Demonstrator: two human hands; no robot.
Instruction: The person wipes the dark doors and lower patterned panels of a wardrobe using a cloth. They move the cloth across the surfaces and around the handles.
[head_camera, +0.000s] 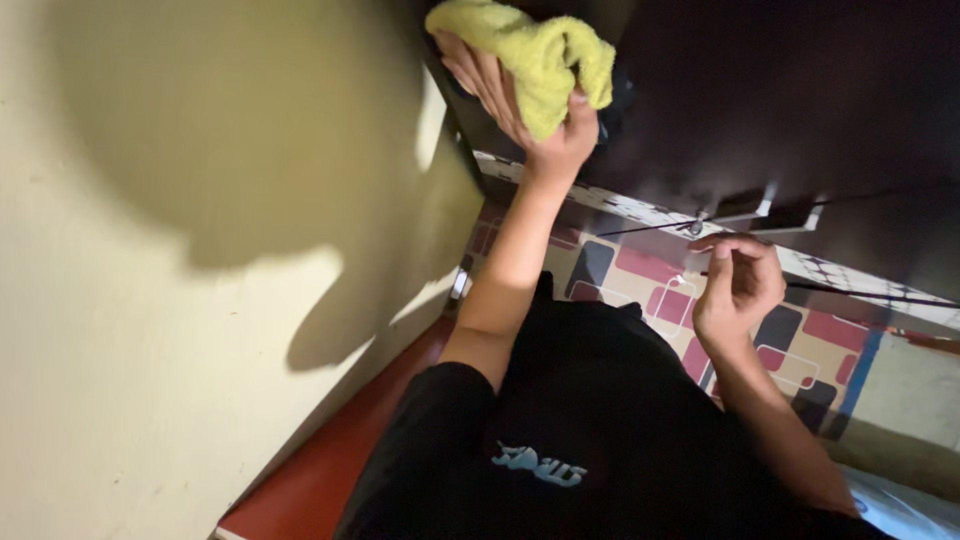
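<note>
Hands at a dark cabinet.
Left hand gripped a yellow-green cloth against it; right hand hung loosely curled, holding nothing, beside pale wall.

The one camera on my head looks steeply down along my chest, close to my arms, with the pale wall filling nine o'clock, the dark cabinet at one o'clock and the patterned floor below it.

Black short-sleeved shirt with pale chest print, bare forearms.
</note>
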